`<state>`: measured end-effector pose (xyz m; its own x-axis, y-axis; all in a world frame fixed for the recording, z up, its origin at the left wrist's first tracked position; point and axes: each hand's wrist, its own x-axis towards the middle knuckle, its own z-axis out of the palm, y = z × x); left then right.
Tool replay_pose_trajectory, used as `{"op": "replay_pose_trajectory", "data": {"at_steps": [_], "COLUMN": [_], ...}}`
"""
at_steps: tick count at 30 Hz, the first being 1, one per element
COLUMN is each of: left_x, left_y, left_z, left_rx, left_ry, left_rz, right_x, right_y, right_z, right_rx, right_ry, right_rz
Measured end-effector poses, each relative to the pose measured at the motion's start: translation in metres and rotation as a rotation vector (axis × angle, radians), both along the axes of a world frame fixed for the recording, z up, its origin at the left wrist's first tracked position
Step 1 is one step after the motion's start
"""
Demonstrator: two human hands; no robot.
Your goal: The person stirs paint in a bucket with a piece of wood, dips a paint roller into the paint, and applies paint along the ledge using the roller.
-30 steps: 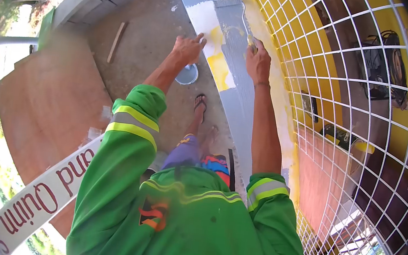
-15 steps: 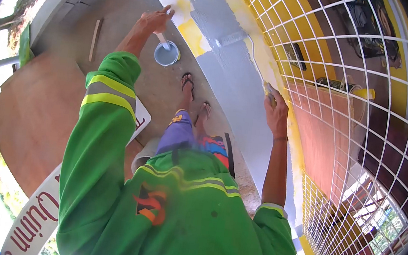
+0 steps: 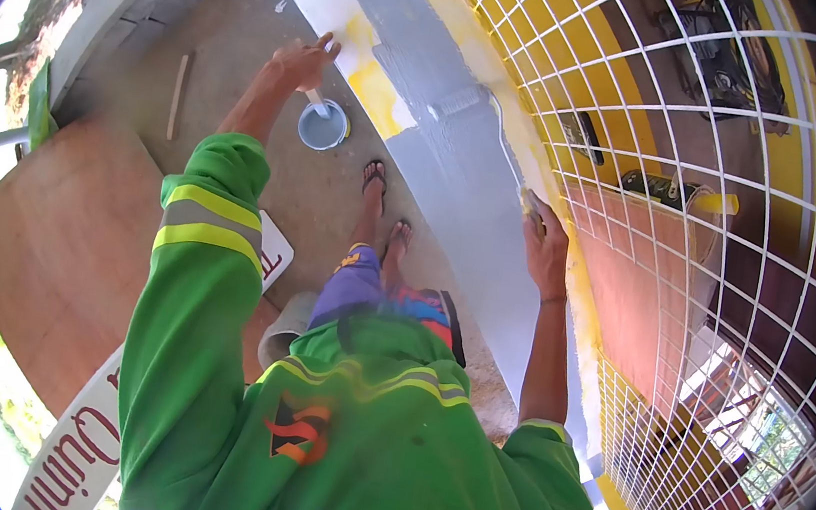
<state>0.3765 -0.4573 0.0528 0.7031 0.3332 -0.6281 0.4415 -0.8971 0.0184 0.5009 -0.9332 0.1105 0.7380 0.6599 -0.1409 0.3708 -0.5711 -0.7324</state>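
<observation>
My right hand (image 3: 547,246) is closed around the handle of a paint roller (image 3: 461,102). The roller's thin bent frame runs up to its cover, which lies on the grey-painted surface (image 3: 436,183) along the mesh. My left hand (image 3: 301,65) is stretched forward above a paint bucket (image 3: 324,128), with some fingers extended and apart. A flat pale stick (image 3: 317,101) stands in the bucket's grey-blue paint; its upper end passes under that hand, and I see no grip on it. White and yellow patches (image 3: 368,74) border the grey paint.
White wire mesh (image 3: 696,197) rises along the right side, with a brown board (image 3: 629,260) behind it. A wooden strip (image 3: 178,96) lies on the concrete floor. At left are a large brown panel (image 3: 67,246) and a lettered white sign (image 3: 79,449). A grey pail (image 3: 287,327) stands near my legs.
The view has shifted slightly, so the bucket and floor appear lower and a little further left. My hands, the roller and the bucket keep nearly the same places relative to each other.
</observation>
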Motion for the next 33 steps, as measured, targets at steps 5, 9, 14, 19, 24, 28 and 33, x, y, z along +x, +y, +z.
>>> {"op": "replay_pose_trajectory", "data": {"at_steps": [5,9,14,19,24,28,33], "left_x": [0.000,0.004,0.004,0.002,0.001,0.004,0.004], "left_y": [-0.004,-0.004,-0.004,-0.004,-0.006,-0.008,-0.008], "left_z": [0.009,0.002,0.000,0.005,0.012,0.008,0.000], "left_rx": [-0.036,-0.010,-0.052,-0.019,-0.017,0.014,0.053], "left_ry": [0.003,0.043,0.032,0.029,0.037,0.043,0.036], "left_rz": [0.053,0.070,0.121,0.065,0.046,0.061,0.019], "right_x": [0.037,0.068,0.092,0.096,0.056,0.011,-0.040], "right_y": [0.148,0.240,0.322,0.320,0.202,0.066,-0.096], "right_z": [-0.010,-0.043,-0.040,-0.040,-0.025,-0.012,0.005], "right_rx": [-0.006,0.123,0.118,0.123,0.035,-0.014,-0.159], "right_ry": [-0.139,-0.130,-0.121,-0.126,-0.100,0.030,0.123], "right_rz": [0.049,0.059,0.076,0.094,0.069,-0.024,-0.118]}}
